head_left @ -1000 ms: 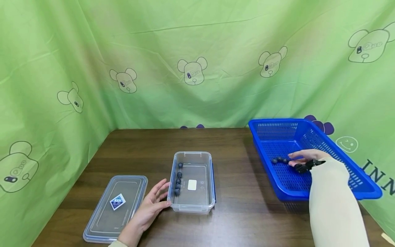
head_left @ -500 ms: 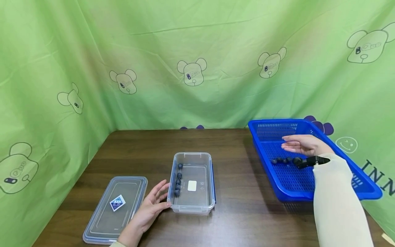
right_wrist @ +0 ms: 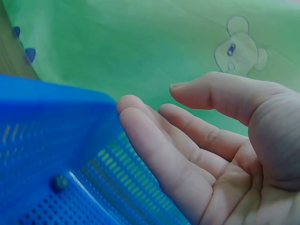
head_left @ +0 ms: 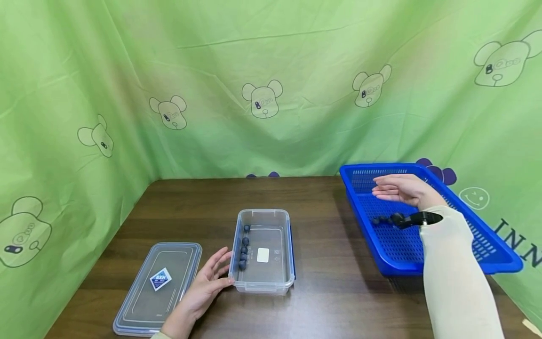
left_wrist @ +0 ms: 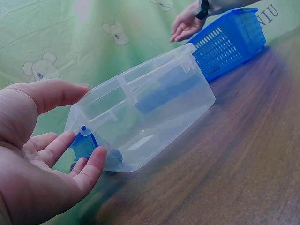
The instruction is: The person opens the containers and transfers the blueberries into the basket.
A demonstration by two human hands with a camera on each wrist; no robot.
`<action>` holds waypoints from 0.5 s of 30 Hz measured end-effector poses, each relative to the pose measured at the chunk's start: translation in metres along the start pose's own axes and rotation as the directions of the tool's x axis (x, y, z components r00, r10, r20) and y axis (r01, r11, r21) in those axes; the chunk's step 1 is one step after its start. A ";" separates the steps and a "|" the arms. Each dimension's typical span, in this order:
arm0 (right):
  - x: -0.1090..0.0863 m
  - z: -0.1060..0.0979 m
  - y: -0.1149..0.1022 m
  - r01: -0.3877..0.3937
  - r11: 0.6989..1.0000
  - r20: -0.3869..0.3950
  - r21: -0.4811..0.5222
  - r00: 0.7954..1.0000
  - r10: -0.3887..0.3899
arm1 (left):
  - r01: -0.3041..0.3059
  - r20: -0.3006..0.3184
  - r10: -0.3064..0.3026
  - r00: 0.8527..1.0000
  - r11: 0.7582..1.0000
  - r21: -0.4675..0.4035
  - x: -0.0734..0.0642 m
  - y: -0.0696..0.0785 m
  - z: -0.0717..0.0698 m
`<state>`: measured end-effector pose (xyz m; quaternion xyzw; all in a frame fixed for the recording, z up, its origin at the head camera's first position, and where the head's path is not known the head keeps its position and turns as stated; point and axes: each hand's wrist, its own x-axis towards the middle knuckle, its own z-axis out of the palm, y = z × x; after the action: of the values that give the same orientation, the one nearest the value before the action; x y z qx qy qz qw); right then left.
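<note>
A clear plastic box (head_left: 271, 285) stands mid-table, with several dark blueberries (head_left: 243, 265) lined up along its left wall. My left hand (head_left: 206, 287) is at that left side, thumb and fingertips touching the rim and the blue side latch (left_wrist: 84, 144), fingers relaxed. Over the blue basket (head_left: 383, 256) hovers my right hand (head_left: 402, 189), thumb apart from the loosely bent fingers, and nothing shows in its palm (right_wrist: 234, 187). Inside the basket, blueberries (head_left: 376, 220) lie on the floor, partly hidden by the black wrist camera (head_left: 417, 219).
A clear lid (head_left: 169, 301) with a blue diamond sticker lies flat on the brown wooden table (head_left: 322, 301), left of the box and close to the left forearm. Green printed cloth (head_left: 313, 132) hangs behind and at both sides. The basket stands near the right-hand cloth.
My right hand has risen from the basket floor to above its rim and drifted a little to the left. The left hand and the box stay as they were.
</note>
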<state>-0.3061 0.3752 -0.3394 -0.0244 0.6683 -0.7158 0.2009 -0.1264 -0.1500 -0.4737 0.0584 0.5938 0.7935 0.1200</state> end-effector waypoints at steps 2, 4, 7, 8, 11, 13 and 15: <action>0.003 0.006 0.000 0.009 1.000 0.011 -0.013 1.000 -0.009 | 0.002 -0.004 -0.002 1.000 1.000 -0.001 0.000 0.000 0.000; 0.006 0.014 -0.001 0.021 0.999 0.021 -0.034 1.000 -0.020 | 0.002 -0.008 -0.002 1.000 1.000 -0.003 0.000 0.000 0.000; 0.011 0.027 -0.002 0.035 0.997 0.038 -0.062 0.999 -0.033 | 0.003 -0.008 -0.003 1.000 1.000 -0.004 0.000 0.000 0.000; 0.013 0.031 -0.003 0.041 0.997 0.043 -0.071 0.998 -0.038 | 0.004 -0.008 -0.004 1.000 1.000 -0.005 -0.001 0.000 0.000; 0.019 0.046 -0.004 0.054 0.994 0.054 -0.095 0.997 -0.049 | 0.005 -0.005 -0.005 1.000 1.000 -0.007 -0.001 0.000 0.000; 0.024 0.057 -0.005 0.060 0.993 0.065 -0.102 0.996 -0.054 | 0.005 -0.003 -0.005 1.000 1.000 -0.007 -0.001 0.000 -0.001; 0.028 0.068 -0.006 0.066 0.991 0.075 -0.113 0.996 -0.057 | 0.005 -0.005 -0.005 1.000 1.000 -0.008 -0.001 0.001 -0.001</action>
<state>-0.3128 0.3015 -0.3328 -0.0821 0.7000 -0.6804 0.2008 -0.1258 -0.1510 -0.4733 0.0543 0.5912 0.7956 0.1208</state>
